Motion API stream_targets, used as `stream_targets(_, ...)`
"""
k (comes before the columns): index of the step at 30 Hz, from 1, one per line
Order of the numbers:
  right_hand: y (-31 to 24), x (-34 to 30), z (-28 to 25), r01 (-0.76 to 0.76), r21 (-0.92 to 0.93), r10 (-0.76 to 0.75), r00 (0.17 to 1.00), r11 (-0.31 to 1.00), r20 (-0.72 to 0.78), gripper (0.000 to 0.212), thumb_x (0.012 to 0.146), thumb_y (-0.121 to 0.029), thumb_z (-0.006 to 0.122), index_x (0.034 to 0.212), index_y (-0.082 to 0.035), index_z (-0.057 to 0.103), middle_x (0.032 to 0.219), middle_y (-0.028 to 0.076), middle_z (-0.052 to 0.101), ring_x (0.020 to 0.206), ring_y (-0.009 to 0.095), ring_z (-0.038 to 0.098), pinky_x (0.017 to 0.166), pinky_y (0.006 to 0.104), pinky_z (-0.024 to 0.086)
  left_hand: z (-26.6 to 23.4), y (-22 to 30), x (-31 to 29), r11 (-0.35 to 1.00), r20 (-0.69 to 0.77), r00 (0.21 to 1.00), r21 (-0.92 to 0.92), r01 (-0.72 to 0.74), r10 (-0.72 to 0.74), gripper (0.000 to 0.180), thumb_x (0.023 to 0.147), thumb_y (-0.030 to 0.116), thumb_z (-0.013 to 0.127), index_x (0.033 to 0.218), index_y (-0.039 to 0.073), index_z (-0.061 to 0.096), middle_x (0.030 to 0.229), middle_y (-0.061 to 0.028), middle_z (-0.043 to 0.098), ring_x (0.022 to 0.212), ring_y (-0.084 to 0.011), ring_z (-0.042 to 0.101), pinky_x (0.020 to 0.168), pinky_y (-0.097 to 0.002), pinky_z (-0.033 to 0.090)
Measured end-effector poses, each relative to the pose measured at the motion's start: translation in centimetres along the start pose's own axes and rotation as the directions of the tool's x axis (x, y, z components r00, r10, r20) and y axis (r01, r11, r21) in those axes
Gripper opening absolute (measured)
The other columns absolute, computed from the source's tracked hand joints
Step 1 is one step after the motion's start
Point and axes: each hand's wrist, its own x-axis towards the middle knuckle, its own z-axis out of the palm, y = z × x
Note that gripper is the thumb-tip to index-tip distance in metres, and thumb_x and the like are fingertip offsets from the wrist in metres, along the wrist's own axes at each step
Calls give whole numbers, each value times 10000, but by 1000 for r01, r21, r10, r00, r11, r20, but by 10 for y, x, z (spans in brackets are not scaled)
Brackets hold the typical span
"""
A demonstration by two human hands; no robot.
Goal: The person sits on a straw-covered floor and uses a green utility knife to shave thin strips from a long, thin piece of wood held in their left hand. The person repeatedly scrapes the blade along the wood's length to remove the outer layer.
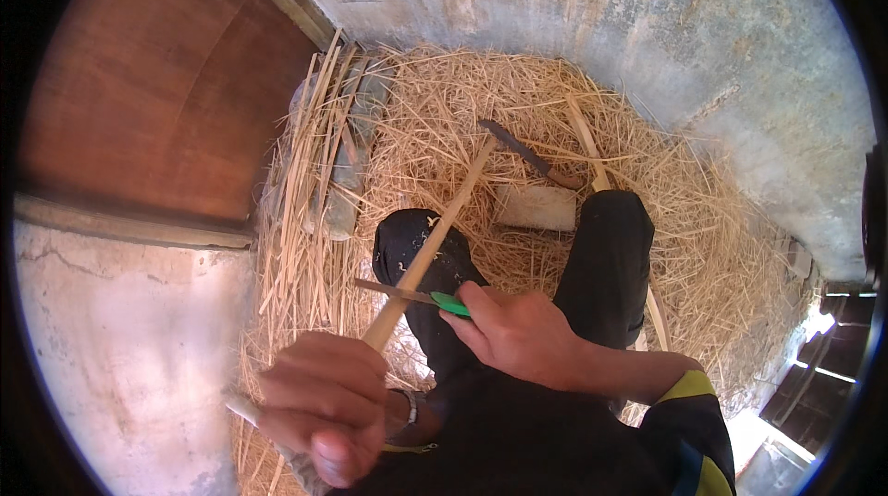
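Note:
My left hand (324, 394) is closed around a long, pale bamboo strip (435, 241). The strip slants away from me across my left knee, its far end over the straw. In my right hand (523, 334) is a knife (398, 291), gripped by its green handle. Its narrow, brownish blade lies across the strip just beyond my left fist, pointing left. Small pale shavings cling to the dark trouser cloth (412, 241) at my left knee.
Straw (444, 89) covers the floor. Beyond my knees lie a dark-bladed machete (527, 152) and a pale block (536, 207). Another bamboo strip (585, 135) passes by my right knee. Thin split strips (301, 181) are heaped at left, beside a brown door panel (157, 89) and plastered walls (592, 6).

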Motion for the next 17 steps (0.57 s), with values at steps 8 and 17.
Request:
stream_targets(8,63,-8,33,-280,-193,278,960,940,-37,261,930,-289,546,918,-30,515,578,177,575,508,341,601,437,436,475,-4,1,-7,999,-31,999,-30,-25,24,431,910,199,456,538,166,240,351,30,299,272,-75,275,279,-229,316)
stream_targets(17,28,6,12,-341,-151,347,938,928,14,258,892,-281,617,895,-30,559,607,149,587,516,343,600,476,412,493,-5,-4,0,998,3,1000,-52,30,-29,425,884,209,508,521,153,295,350,23,380,265,-92,360,275,-251,388)
